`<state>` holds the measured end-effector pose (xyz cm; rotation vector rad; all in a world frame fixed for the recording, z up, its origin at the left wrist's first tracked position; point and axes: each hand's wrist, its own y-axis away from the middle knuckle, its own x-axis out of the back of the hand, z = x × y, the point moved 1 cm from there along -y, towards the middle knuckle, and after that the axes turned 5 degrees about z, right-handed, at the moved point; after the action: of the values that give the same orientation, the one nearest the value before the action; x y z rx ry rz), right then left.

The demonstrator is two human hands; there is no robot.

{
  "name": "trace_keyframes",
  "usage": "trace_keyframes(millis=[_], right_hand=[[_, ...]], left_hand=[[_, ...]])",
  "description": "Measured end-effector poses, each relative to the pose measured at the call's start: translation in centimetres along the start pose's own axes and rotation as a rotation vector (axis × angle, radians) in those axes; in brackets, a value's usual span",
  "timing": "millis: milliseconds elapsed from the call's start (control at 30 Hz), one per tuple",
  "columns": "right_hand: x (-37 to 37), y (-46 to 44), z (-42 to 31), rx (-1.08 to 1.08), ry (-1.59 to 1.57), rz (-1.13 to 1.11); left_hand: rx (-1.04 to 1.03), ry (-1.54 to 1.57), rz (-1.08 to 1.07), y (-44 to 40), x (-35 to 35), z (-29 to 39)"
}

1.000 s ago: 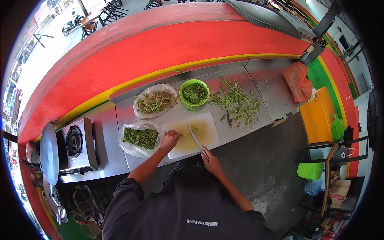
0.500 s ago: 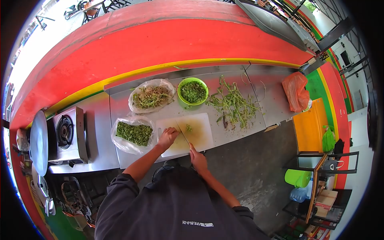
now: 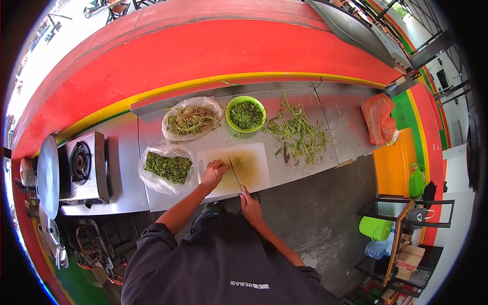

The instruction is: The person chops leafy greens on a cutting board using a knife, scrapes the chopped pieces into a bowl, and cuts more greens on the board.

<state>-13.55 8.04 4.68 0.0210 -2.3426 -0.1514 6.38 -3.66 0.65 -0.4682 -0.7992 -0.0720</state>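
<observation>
One knife (image 3: pixel 235 172), gripped by its handle in the right hand (image 3: pixel 250 206), blade over one white cutting board (image 3: pixel 256 174); left hand (image 3: pixel 213 174) bent at the board, fingers curled near the blade, grasp not discernible. Counted behind and beside: two plastic bags (image 3: pixel 148 181) of greens, one green bowl (image 3: pixel 264 118) of chopped leaves, one loose stem pile (image 3: pixel 300 133).

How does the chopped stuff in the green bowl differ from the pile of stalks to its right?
The chopped greens sit inside a round bright-green bowl; the loose leafy green stalks lie directly on the grey metal counter. The chopped greens are small bits, packed together; the stalks are long and spread out. Both are green plant matter.
</observation>
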Motion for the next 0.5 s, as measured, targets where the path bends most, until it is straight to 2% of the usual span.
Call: trace_keyframes(millis=[167, 233, 367, 433, 467, 500], right_hand=[[-1.1, -2.3, -0.4, -0.045, 0.132, -0.066], [-1.9, -3.5, -0.9, 0.017, 0.001, 0.105], [-1.1, -2.7, -1.2, 0.054, -0.105, 0.124], [-1.2, -2.1, -0.8, 0.189, -0.082, 0.21], [-1.3, -1.9, -0.5, 0.189, -0.079, 0.207], [-1.3, -1.6, -0.4, 0.096, -0.025, 0.108]], left_hand=[[-0.093, -0.136, 0.024, 0.4, -0.2, 0.0], [-0.082, -0.137, 0.018, 0.4, -0.2, 0.2], [-0.046, -0.12, 0.027, 0.1, 0.0, 0.4], [-0.045, -0.113, 0.024, 0.2, -0.3, 0.1], [-0.043, -0.11, 0.018, 0.3, -0.4, -0.1], [-0.04, -0.109, 0.018, 0.3, -0.4, 0.0]])
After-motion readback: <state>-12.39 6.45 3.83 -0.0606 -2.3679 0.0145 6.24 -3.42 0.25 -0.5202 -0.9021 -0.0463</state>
